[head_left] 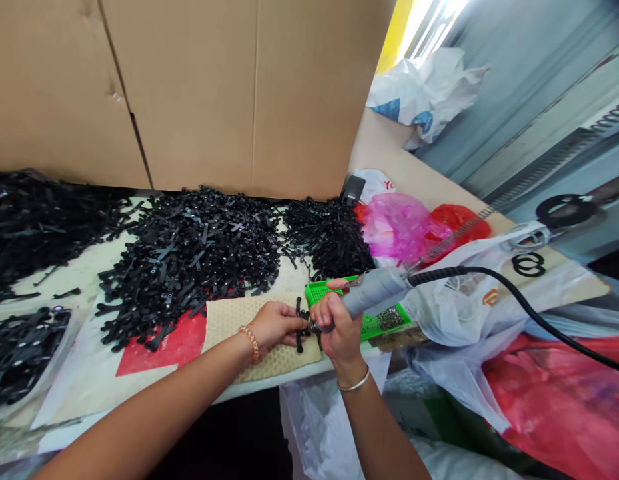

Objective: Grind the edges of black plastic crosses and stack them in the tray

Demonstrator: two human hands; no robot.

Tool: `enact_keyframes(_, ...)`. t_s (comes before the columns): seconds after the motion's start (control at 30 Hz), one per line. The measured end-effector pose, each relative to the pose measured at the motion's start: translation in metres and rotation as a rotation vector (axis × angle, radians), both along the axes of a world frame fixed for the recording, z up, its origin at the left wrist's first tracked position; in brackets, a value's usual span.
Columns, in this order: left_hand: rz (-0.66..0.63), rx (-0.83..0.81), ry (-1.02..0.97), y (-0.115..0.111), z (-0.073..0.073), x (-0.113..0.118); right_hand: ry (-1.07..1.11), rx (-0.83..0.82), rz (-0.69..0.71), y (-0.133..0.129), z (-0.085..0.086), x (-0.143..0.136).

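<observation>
My right hand (336, 327) is wrapped round a grey corded electric screwdriver (376, 291), its tip pointing left. At that tip, my left hand (275, 325) pinches a small black plastic part (300, 333) between thumb and fingers. Both hands are over a tan textured mat (224, 327) at the table's front edge. Just behind my right hand is a green plastic basket (318, 291) with small metal screws (389, 319) at its right end. The exact contact between tip and part is hidden by my fingers.
Heaps of black plastic parts (204, 233) cover the table behind the mat. A clear tub (64, 347) of such parts stands at left. A tall cardboard box (189, 93) closes off the back. Plastic bags (399, 227) lie at right, beneath the screwdriver's black cord (519, 307).
</observation>
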State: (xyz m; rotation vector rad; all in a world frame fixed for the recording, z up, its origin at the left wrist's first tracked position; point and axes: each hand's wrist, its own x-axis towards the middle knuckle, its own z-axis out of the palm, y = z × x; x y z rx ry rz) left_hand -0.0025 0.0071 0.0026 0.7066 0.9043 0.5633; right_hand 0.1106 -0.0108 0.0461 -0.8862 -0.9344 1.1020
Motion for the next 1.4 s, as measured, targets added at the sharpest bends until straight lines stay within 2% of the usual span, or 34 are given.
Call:
enact_keyframes(0.3, 0.040, -0.002, 0.033, 0.000, 0.000, 0.003, 0.021, 0.056, 0.253, 0.007, -0.005, 0.006)
enact_keyframes(0.47, 0.016, -0.008, 0.020, 0.001, 0.002, 0.000, -0.004, 0.048, 0.268, 0.002, -0.003, 0.004)
enact_keyframes(0.57, 0.007, -0.046, -0.006, 0.002, 0.004, -0.002, -0.010, 0.120, 0.121, 0.008, 0.011, 0.019)
enact_keyframes(0.67, 0.004, -0.074, -0.011, 0.002, 0.007, -0.004, -0.056, 0.218, -0.226, 0.036, 0.021, 0.051)
enact_keyframes(0.73, -0.007, -0.080, -0.016, 0.001, 0.009, -0.006, -0.073, 0.204, -0.431, 0.061, 0.018, 0.074)
enact_keyframes(0.8, -0.012, -0.082, -0.023, 0.001, 0.010, -0.007, -0.083, 0.156, -0.535, 0.085, 0.008, 0.093)
enact_keyframes(0.9, -0.008, -0.085, -0.019, 0.000, 0.010, -0.007, -0.117, 0.126, -0.555, 0.107, -0.009, 0.109)
enact_keyframes(1.0, 0.006, -0.086, 0.003, -0.001, 0.009, -0.006, -0.135, 0.129, -0.534, 0.113, -0.020, 0.113)
enact_keyframes(1.4, 0.012, -0.099, 0.017, 0.000, 0.008, -0.005, -0.188, 0.124, -0.471, 0.115, -0.027, 0.112)
